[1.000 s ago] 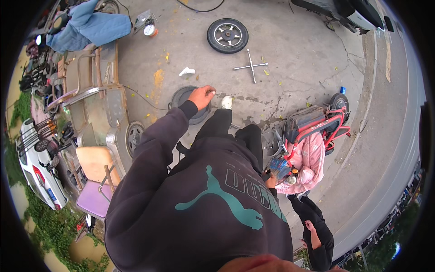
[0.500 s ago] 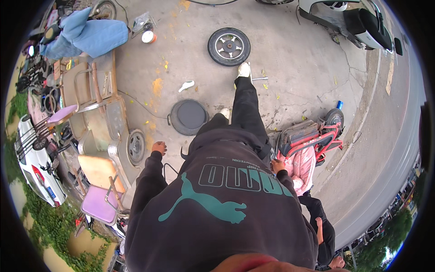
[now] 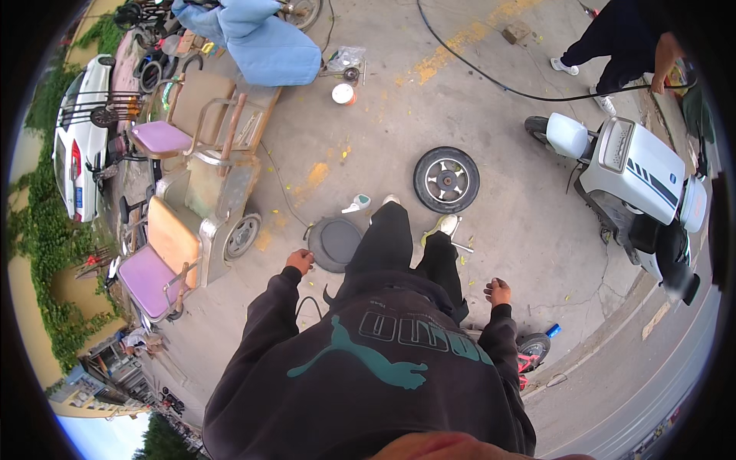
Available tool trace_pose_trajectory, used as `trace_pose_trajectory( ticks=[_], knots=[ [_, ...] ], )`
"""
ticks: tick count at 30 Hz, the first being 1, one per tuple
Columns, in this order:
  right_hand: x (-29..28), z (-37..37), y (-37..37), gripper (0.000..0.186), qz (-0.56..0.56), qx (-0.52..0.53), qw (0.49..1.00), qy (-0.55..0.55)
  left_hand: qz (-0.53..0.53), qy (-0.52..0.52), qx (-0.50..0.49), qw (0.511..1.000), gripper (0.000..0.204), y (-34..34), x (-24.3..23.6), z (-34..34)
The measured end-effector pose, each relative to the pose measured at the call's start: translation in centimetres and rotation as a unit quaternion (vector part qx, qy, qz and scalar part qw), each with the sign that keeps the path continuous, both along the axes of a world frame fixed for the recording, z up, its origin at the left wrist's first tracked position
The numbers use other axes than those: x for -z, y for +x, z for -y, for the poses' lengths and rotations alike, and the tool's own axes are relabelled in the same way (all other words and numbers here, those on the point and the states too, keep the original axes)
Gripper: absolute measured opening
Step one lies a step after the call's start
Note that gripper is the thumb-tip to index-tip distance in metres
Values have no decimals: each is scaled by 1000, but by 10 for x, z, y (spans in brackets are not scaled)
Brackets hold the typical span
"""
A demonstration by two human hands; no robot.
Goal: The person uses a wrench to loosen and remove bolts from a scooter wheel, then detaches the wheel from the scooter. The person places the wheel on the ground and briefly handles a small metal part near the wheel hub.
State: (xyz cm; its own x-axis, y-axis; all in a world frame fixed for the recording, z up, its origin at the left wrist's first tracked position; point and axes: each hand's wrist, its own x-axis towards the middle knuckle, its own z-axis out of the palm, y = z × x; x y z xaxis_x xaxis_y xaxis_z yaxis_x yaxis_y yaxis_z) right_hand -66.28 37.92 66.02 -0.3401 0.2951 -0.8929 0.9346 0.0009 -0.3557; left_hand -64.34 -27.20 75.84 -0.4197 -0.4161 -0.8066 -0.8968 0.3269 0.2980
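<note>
Both of my arms hang at my sides as I stand over the pavement. My left hand (image 3: 300, 261) is beside a dark round tub (image 3: 336, 244), its fingers loosely bent and apart, with nothing seen in it. My right hand (image 3: 497, 292) hangs over bare ground, fingers slightly apart, also without anything visible in it. Ahead of my feet a wheel with a black tyre (image 3: 447, 180) lies flat. A metal T-shaped wrench (image 3: 461, 244) rests next to my right shoe. Near my left shoe lies a small white object with a green patch (image 3: 357, 203).
At the right stands a white scooter (image 3: 652, 165). Beyond it a person in dark trousers (image 3: 613, 42) has a hand near a black hose (image 3: 498, 83). A worn three-wheeled cart with seats (image 3: 172, 238) and a blue cover (image 3: 268, 46) stands left. A white-and-orange tub (image 3: 343, 94) is farther ahead.
My view has turned to the right, and the wheel now lies closer. My right hand has moved away from the red vehicle with the pink cover. Another person has come into view.
</note>
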Motion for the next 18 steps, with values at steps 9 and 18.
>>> trace_pose_trajectory(
  ticks=[9,18],
  knots=[
    [-23,35,-150,38,-21,-5,1000,16,163,89,145,972,36,-93,55,-3],
    [-75,109,-274,43,5,-121,993,4,79,-68,230,968,32,-197,100,126]
  ],
)
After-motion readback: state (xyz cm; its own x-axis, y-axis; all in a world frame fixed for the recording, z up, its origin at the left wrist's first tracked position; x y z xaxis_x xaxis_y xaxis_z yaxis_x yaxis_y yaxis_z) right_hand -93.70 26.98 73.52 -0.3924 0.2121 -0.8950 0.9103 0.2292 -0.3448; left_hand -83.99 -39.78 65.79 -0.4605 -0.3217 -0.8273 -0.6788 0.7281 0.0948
